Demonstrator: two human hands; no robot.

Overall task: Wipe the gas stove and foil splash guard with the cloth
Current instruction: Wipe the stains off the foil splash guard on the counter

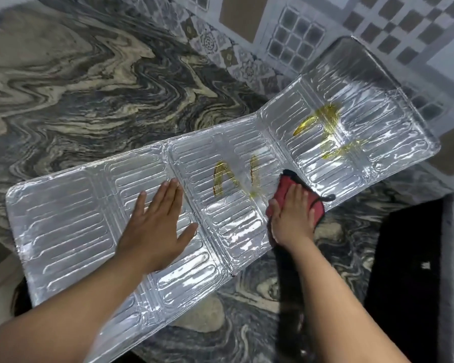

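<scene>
While my left hand (159, 218) lies flat & open on the guard (71, 226), my right hand (292, 216) presses the cloth (286, 188) onto it.

Guard lies unfolded across the marble counter (76, 87), far end tipped up vs the tiled wall (312, 30). Red cloth sits at the guard's near edge, mid-right, fingers spread over it, not clenched. Yellow smears: one pair (224, 179) just left of cloth, more (325, 129) on the right panel. A dark block (409, 271), maybe the stove, off right – can't tell.

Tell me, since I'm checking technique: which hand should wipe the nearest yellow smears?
The right hand: it already presses the cloth beside those smears. The left hand lies flat, steadying the foil guard.
</scene>
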